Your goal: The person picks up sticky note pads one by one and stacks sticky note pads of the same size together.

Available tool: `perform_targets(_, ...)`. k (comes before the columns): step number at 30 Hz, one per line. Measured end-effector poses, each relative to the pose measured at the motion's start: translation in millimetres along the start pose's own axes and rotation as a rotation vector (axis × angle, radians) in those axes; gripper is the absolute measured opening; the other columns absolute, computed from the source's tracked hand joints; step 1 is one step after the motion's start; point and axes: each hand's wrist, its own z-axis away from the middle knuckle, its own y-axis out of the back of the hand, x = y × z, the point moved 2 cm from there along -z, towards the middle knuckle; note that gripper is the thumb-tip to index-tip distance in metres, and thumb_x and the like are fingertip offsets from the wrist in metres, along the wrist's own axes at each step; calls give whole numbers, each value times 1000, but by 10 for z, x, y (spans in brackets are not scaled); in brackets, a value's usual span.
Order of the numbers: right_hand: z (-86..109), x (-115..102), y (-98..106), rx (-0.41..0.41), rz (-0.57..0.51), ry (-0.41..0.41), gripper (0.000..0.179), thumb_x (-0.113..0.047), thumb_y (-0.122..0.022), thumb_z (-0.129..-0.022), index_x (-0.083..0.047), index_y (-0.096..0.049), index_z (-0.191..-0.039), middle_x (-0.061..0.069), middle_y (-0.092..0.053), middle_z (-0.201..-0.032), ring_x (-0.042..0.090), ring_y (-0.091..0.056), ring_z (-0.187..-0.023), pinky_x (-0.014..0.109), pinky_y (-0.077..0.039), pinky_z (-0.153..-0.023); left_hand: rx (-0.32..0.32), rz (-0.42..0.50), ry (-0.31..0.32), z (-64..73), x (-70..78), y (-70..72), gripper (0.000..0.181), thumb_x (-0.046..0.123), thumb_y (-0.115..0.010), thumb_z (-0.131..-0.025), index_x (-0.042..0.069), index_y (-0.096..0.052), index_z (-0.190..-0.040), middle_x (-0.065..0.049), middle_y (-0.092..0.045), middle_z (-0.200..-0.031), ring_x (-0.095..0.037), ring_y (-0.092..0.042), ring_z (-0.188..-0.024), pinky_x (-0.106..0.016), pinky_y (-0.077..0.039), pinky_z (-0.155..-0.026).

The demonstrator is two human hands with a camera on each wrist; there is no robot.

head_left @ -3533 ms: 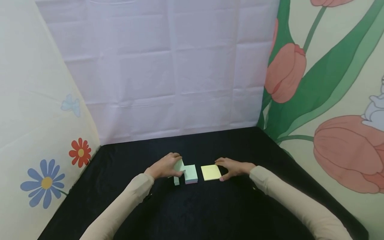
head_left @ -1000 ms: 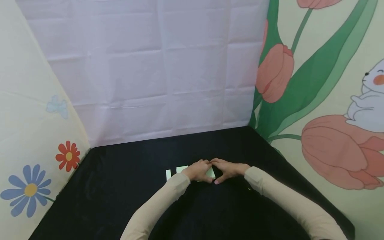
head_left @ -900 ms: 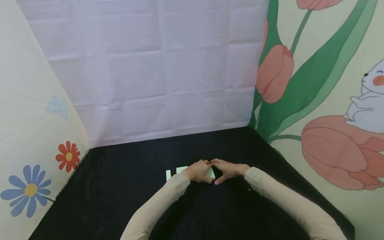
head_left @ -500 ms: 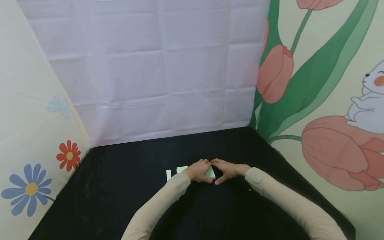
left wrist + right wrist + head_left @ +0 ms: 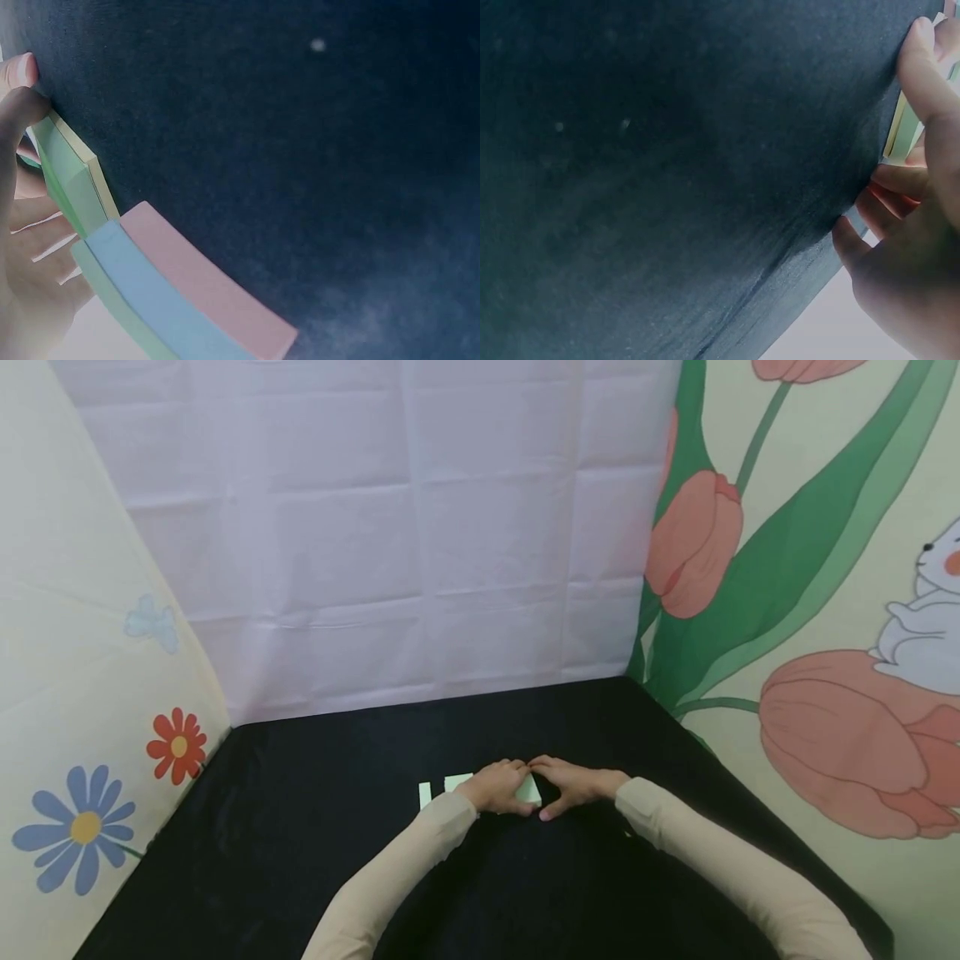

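A light green sticky note pad (image 5: 531, 790) lies on a yellow pad (image 5: 105, 191), whose edge shows beneath it in the left wrist view. My left hand (image 5: 495, 787) grips the green pad from the left, thumb at the near side and fingers over the far side. At the right end, my right hand (image 5: 576, 782) spans the yellow pad's edge between thumb and fingers. The fingertips of both hands come together at the far side. Left of these pads stands a stack of green, blue and pink sticky notes (image 5: 210, 292), partly hidden by my left hand in the head view.
A narrow pale green strip pad (image 5: 424, 794) lies left of the stack, partly behind my left sleeve. Black cloth (image 5: 360, 752) covers the table. A white sheet (image 5: 337, 527) hangs behind, with flower-printed walls at both sides.
Since the earliest frame my left hand has carried the green pad from left of the stack rightward onto the yellow pad. Over the last second both hands stay almost still; the head view shifts slightly.
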Motion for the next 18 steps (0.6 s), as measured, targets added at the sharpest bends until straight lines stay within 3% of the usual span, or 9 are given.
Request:
perform_targets(4,-13,6,5,-1,13,1,84,-38,-77,-87,7,-37,-145,22,-33,-148,40,-32,-136,54,-29,-110,-2,-2,-6,7,-10,4,63,53,-64,-91,7,-57,-134,-4,-59,-126,-14,-56,-101,-25,-45,-86)
perform_targets(11,-33,16,35,-38,65,-5,87,-43,-77,-86,7,-37,-146,21,-34,-149,39,-33,-136,53,-31,-109,8,19,-24,43,-29,4,63,55,-46,-100,7,-53,-140,-10,-53,-140,-21,-51,-126,-33,-39,-105)
perform_targets(18,-18,17,161,-98,127,-56,85,-41,-81,-82,2,-43,-144,19,-38,-148,38,-36,-135,52,-33,-108,93,9,-40,70,-39,59,50,44,-42,-105,9,-57,-138,-8,-51,-143,-21,-45,-134,-33,-33,-110)
